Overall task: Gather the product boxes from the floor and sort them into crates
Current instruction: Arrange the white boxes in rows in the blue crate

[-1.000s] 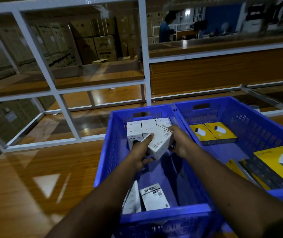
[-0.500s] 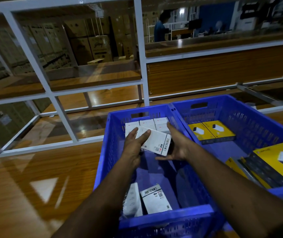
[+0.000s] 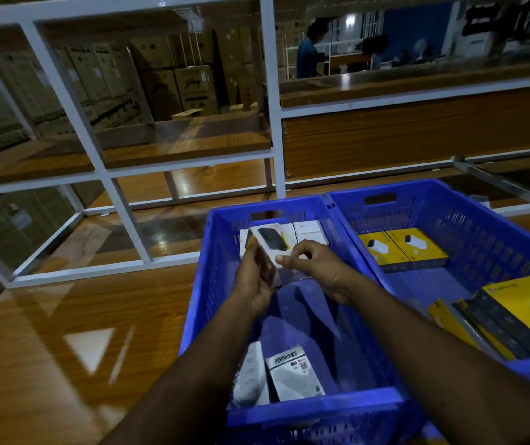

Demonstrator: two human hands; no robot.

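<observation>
Head view: both hands hold one white box (image 3: 276,248) above the left blue crate (image 3: 205,284), left hand (image 3: 255,277) gripping its edge, right hand (image 3: 315,268) pinching its near corner; more white boxes (image 3: 308,228) line the far wall.

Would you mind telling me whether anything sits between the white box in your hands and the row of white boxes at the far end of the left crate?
Nothing visible does. Both hands hold the white box directly over that row inside the left crate.
</observation>
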